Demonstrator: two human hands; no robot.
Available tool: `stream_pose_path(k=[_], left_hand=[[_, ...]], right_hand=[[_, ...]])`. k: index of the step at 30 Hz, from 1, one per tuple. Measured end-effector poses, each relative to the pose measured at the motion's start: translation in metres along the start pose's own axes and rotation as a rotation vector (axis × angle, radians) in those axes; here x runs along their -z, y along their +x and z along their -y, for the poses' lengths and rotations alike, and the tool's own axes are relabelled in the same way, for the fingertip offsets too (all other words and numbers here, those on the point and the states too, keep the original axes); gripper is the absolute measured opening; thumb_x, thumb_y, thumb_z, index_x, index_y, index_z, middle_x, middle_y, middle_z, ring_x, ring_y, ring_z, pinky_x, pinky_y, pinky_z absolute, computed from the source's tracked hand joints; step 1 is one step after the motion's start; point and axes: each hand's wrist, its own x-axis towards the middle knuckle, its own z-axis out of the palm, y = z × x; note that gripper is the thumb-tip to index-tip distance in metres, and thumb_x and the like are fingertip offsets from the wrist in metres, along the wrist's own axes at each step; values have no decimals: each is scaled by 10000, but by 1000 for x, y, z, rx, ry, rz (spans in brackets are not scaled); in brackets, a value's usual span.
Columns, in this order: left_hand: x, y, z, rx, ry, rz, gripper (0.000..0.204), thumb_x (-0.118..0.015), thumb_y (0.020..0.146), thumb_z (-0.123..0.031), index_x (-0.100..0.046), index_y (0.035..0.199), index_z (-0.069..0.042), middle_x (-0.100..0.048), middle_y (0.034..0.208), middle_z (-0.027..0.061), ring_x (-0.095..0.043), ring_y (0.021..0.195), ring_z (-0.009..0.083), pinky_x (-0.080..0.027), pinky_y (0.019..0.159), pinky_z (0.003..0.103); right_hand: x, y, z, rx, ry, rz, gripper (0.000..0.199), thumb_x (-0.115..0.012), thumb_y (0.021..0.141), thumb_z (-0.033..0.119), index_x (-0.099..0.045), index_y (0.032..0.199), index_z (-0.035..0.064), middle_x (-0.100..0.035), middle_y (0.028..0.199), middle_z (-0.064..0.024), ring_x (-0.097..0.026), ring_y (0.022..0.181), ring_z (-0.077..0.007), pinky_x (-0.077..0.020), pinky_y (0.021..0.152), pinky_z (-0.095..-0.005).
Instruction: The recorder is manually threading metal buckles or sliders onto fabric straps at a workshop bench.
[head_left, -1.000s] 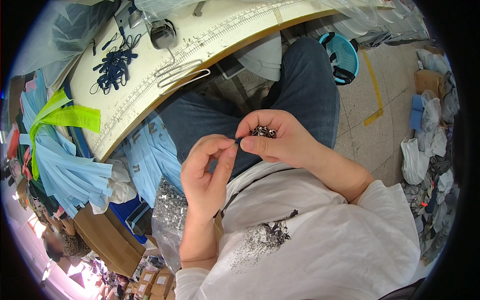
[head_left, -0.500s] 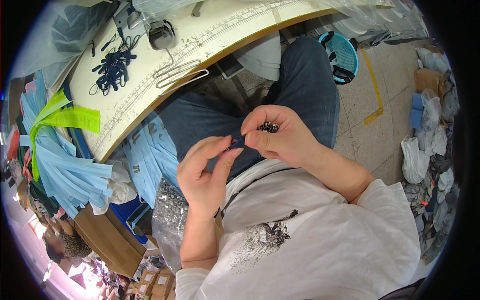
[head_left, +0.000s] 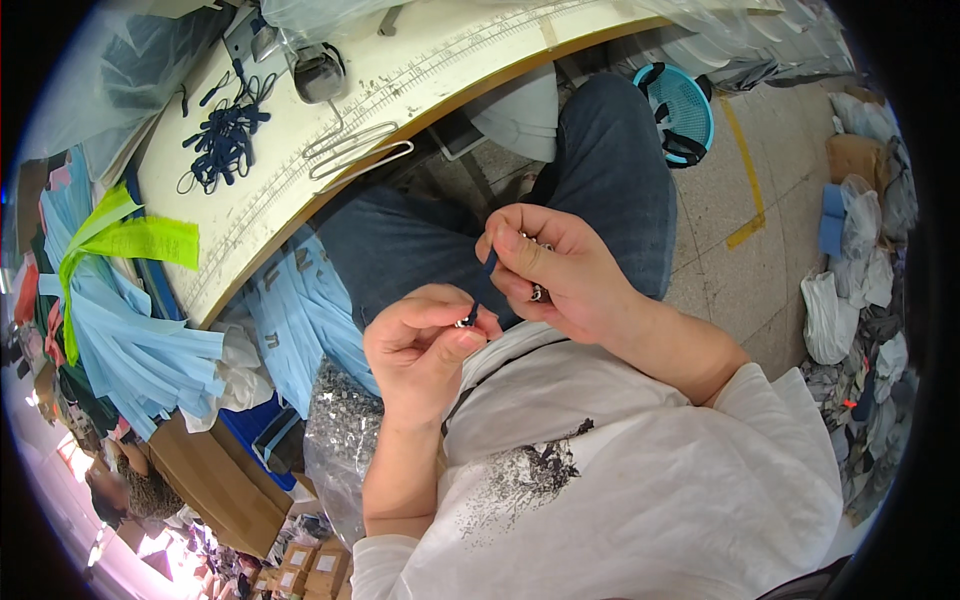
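Observation:
My left hand (head_left: 415, 350) pinches a small dark piece with a shiny metal bit (head_left: 466, 321) between thumb and fingertips. To its right, slightly farther off, my right hand (head_left: 570, 275) has its thumb and forefinger closed on a short navy strap (head_left: 490, 262). Several small shiny metal fittings (head_left: 540, 293) are tucked in the curled fingers of that same hand. Whether the strap runs on to the piece in my left hand cannot be made out. Both hands are above my lap. A pile of navy cord loops (head_left: 228, 140) lies on the table.
The white table (head_left: 430, 85) has a printed ruler along its edge, with a bent wire rack (head_left: 355, 150) there. Light blue strips (head_left: 140, 320) and a lime green strip (head_left: 150, 240) hang at the left. A turquoise basket (head_left: 690, 115) stands on the floor at right.
My hands have moved apart: the left a little nearer to me, the right turned with its fingers more curled. The navy strap now shows at my right fingertips.

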Motion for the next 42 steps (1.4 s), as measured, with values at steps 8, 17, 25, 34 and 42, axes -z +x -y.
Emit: stream_pose_path(k=[8,17,25,34,42], left_hand=[[-9,12,-21,-45,276,70,200,-716,741,113,-665,924,49,-642,853,165,-674,760,243,-573,678,312],[-89,181,-122,-633,1118,27,241,-686,860,-145,-693,1044,12,-658,680,13,-519,562,28,-352,517,159],[-19,175,-149,-592,853,-204,269,-652,903,-189,-664,1118,-28,-587,690,-17,-458,563,36,-342,500,188],[67,155,-123,-530,1924,-101,319,-680,840,-106,-651,1155,-66,-579,853,64,-547,702,157,-443,625,274],[69,168,-118,-514,1781,-16,185,-675,826,-79,-687,1005,-33,-601,889,90,-573,715,191,-464,628,296]], right_hand=[[0,-3,16,-99,-55,94,203,-562,967,262,-552,955,60,-505,801,2,-396,592,-40,-271,411,-169],[-2,-10,12,-131,-37,156,151,-553,964,191,-566,1011,49,-553,851,-23,-412,602,-30,-267,421,-168],[-1,-19,21,-227,-35,123,194,-425,963,161,-540,1041,26,-554,803,-82,-405,521,-88,-269,380,-213],[-6,-3,6,-273,-116,206,206,-479,1003,208,-569,1005,23,-528,766,-21,-401,548,-50,-250,400,-189],[-3,-6,1,-297,-45,166,206,-503,975,149,-608,1073,1,-535,782,-20,-400,549,-46,-257,402,-189]])
